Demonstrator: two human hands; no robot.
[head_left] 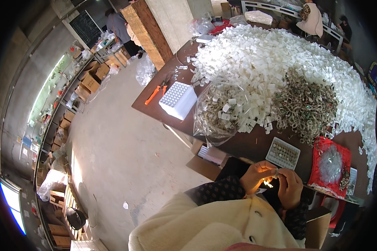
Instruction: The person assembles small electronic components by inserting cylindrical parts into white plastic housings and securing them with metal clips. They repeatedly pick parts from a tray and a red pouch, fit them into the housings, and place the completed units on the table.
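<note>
Tiny item pinched between left hand (256, 176) and right hand (290, 187), lower center: too small to identify. Forearms hidden by cream coat (222, 226).

1. Daylight, bright; the heap of small white foam pieces (289, 58) is nearly blown out.
2. Sun patch on the grey concrete floor (113, 150); glare at the tall windows (46, 90) on the left.
3. Strong fisheye bend, black vignette at the rim.
4. Hands are small and slightly soft.

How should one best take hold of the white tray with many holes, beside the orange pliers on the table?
Grip the white tray by its two long side walls, coming from above. It is a flat block lying level near the table corner, its sides free; the orange pliers lie apart.
</note>
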